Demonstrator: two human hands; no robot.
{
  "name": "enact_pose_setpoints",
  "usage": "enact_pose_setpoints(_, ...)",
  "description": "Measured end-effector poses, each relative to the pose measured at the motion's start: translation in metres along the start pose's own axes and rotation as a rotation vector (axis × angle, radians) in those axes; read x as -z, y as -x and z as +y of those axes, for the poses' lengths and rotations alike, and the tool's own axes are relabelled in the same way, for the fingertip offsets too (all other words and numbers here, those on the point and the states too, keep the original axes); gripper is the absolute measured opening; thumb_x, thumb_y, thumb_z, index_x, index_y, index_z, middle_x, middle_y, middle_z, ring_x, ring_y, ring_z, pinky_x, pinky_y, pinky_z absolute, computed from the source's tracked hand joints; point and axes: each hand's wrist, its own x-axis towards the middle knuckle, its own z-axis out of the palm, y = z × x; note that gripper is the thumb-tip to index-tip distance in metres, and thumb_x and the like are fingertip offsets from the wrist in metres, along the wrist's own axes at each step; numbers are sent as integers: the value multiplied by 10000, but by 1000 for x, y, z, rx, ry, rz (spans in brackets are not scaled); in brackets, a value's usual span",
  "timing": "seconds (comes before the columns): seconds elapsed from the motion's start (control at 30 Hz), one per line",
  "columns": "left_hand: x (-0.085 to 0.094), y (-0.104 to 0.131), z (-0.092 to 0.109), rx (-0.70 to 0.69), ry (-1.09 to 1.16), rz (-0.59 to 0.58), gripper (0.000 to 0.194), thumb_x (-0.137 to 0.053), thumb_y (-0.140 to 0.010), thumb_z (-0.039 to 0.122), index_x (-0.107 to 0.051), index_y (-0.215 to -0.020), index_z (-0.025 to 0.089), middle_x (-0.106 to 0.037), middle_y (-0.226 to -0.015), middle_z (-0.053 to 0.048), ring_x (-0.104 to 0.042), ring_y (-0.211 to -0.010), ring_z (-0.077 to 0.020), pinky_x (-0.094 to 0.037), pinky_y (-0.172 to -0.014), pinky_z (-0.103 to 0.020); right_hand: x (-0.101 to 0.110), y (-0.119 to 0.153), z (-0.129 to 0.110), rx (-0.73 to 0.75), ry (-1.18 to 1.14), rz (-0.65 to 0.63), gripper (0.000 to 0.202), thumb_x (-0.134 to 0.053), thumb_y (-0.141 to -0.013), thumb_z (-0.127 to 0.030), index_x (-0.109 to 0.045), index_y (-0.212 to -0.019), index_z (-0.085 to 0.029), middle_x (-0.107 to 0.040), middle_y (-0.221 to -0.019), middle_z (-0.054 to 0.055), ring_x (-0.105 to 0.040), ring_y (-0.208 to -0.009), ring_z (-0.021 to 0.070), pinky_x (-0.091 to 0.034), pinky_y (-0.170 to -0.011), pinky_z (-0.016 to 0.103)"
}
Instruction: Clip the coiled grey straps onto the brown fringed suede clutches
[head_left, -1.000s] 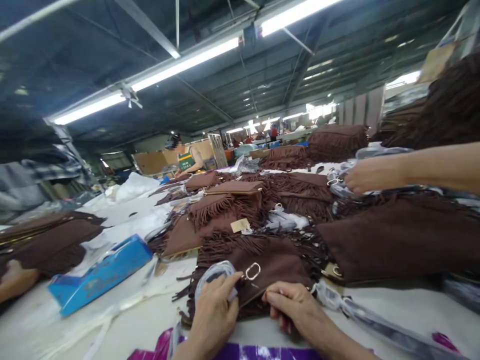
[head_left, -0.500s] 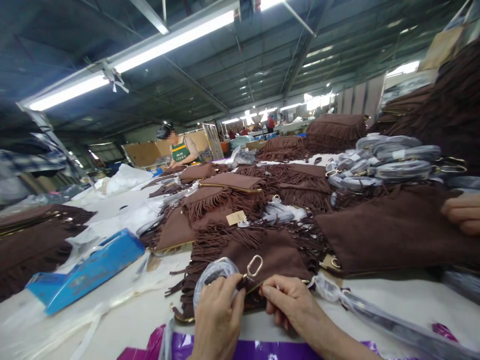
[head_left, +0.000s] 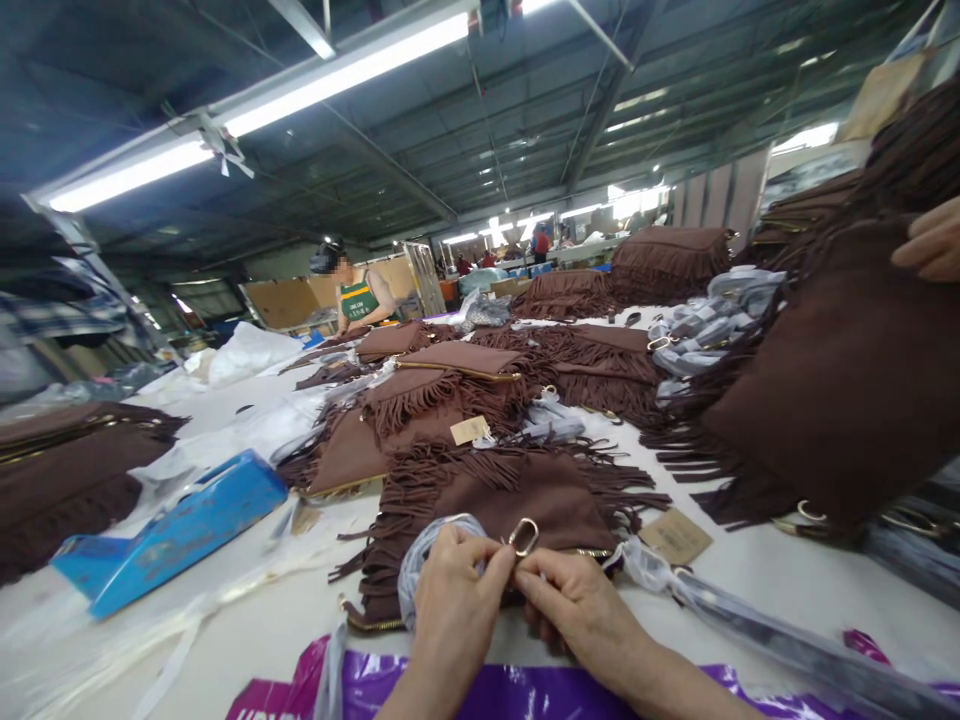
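My left hand [head_left: 459, 590] is closed on a coiled, plastic-wrapped strap [head_left: 417, 562], its thumb and forefinger pinching by the gold snap hook [head_left: 524, 537] at the strap's end. The hook's oval loop points up above the fingertips. Close against it, my right hand [head_left: 576, 605] is pinched shut; whatever lies between its fingertips is too small to make out. Both hands are over the near edge of a brown fringed bag [head_left: 540, 495] with a gold zip, which lies flat. A wrapped strap [head_left: 780, 620] stretches away from the bag's right corner.
A blue tape dispenser [head_left: 180, 525] stands at left. Brown fringed bags [head_left: 457, 360] are piled ahead. At right, another person's hand [head_left: 934, 240] holds up a brown bag [head_left: 840, 370]. A card tag [head_left: 677, 537] and purple plastic [head_left: 510, 690] lie on the table.
My hands have come closer together at the snap hook, which has shifted slightly right and down. The other person's hand has raised the right-hand bag, uncovering the card tag.
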Motion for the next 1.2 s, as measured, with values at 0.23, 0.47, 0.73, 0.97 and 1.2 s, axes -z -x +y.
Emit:
enact_pose_setpoints(0.23, -10, -14, 5, 89, 96, 18, 123, -547, -637, 203, -632, -550, 187, -522, -662, 3, -519, -694, -159, -363, -648, -275, 2, -1, -4, 2, 39, -36, 315, -403, -809, -438, -477, -628, -192, -493, -509, -27, -450, -415, 91, -317, -381, 177)
enact_pose_setpoints(0.47, -5, -12, 0, 3, 430, 163, 187, -545, -629, 328, -567, -513, 183, -523, -643, 8, -502, -676, -151, -366, -658, -261, 20, 12, -13, 181, 337, -46, 294, -309, -906, -346, -530, -782, -197, -566, -678, 19, -555, -598, 141, -437, -569, 252)
enact_pose_setpoints(0.73, 0, -16, 15, -62, 473, -41, 187, -473, -702, 346, -513, -617, 184, -496, -541, 40, -433, -512, -112, -335, -519, -224, 33, 11, -20, 238, 227, 144, 242, -423, -866, -363, -598, -826, -200, -573, -769, 33, -572, -698, 161, -464, -659, 290)
enact_pose_setpoints(0.97, -11, -15, 6, -205, 354, -101, 217, -443, -750, 299, -600, -663, 176, -512, -557, 22, -448, -528, -116, -326, -516, -219, 33, 2, -16, 4, -353, 157, 389, -660, -685, -516, -581, -843, -170, -639, -819, 36, -630, -742, 159, -537, -681, 277)
enact_pose_setpoints(1.2, -10, -12, 4, -262, 334, -108, 217, -429, -778, 260, -610, -697, 174, -566, -620, -6, -513, -621, -140, -349, -575, -229, 33, 2, -18, -8, -335, 211, 390, -699, -657, -518, -659, -811, -162, -675, -743, 36, -651, -661, 158, -556, -618, 258)
